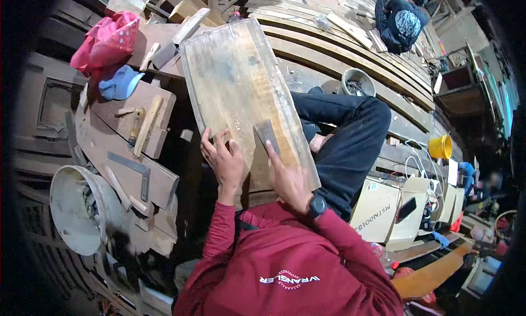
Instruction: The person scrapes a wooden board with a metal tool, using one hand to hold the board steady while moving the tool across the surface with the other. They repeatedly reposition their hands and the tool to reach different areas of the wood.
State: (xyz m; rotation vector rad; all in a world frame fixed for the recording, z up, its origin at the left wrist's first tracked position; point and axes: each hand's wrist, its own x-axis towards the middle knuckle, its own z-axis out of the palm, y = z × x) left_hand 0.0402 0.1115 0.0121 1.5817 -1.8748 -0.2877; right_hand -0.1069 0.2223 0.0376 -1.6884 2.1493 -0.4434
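Head view, and over by the bench I'd start with the left hand (223, 161): it rests at the lower left edge of a long wooden board (235, 80), fingers spread and loosely bent, closed around nothing I can see. The right hand (290, 182) holds a dark flat plate (264, 132) against the board's lower right part, index finger stretched along it; the other fingers are blurred, so how firmly they grip is hard to say.

The board slants through the middle of the frame, beside dark trousers (350, 146). I'd judge it stiff and rather heavy, best taken by its two long edges; the plate looks light, rigid and perhaps sharp-edged, best pinched across its flat faces.

Both forearms rise from the bottom of the frame, the left nearly upright, the right leaning inward, a watch (317, 205) at its wrist.

Farther out sit a metal square (144, 185) at left, a large bucket (66, 214) at lower left, a blue cap (120, 83) at upper left, and another person (402, 24) at upper right.
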